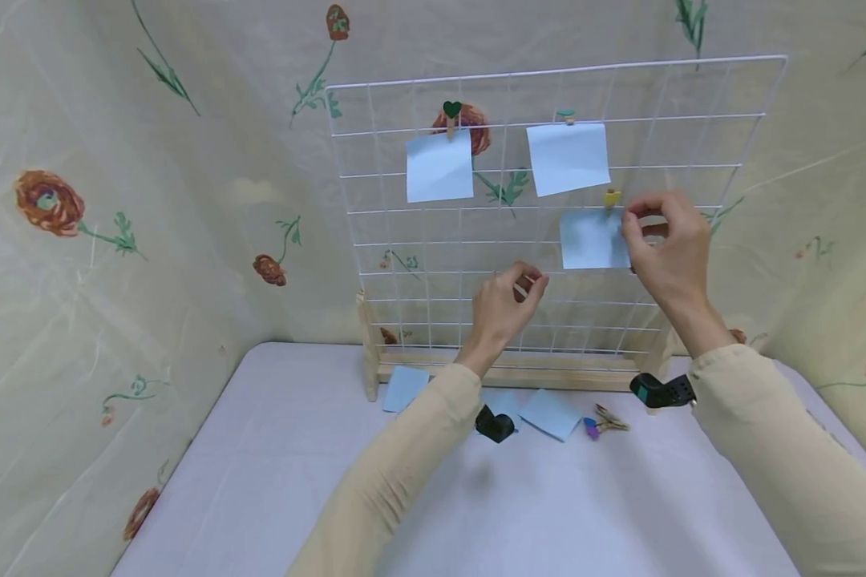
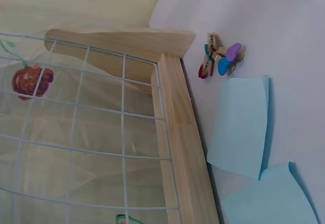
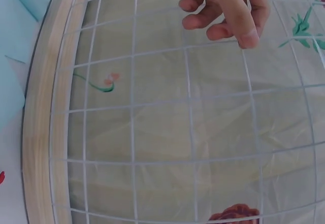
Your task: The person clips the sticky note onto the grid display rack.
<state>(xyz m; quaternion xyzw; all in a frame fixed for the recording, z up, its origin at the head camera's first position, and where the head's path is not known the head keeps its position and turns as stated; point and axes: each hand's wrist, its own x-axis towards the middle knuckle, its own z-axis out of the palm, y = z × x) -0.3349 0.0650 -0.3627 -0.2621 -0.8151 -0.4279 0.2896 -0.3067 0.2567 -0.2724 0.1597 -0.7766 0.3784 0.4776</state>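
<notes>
A lower light-blue paper sheet hangs on the white wire grid, with a yellow-topped clothespin at its upper edge. At the sheet's upper right edge, the thumb and forefinger of my right hand meet and appear to pinch it. Below and left of that sheet, my left hand hovers before the grid, fingers loosely bent, holding nothing. The right wrist view shows the left hand too. Two more sheets hang higher: one under a green heart clothespin, another under a teal-topped clothespin.
Several blue sheets lie on the white tabletop before the grid's wooden base. Beside them sits a small pile of heart clothespins. A cloth with printed flowers covers the walls behind.
</notes>
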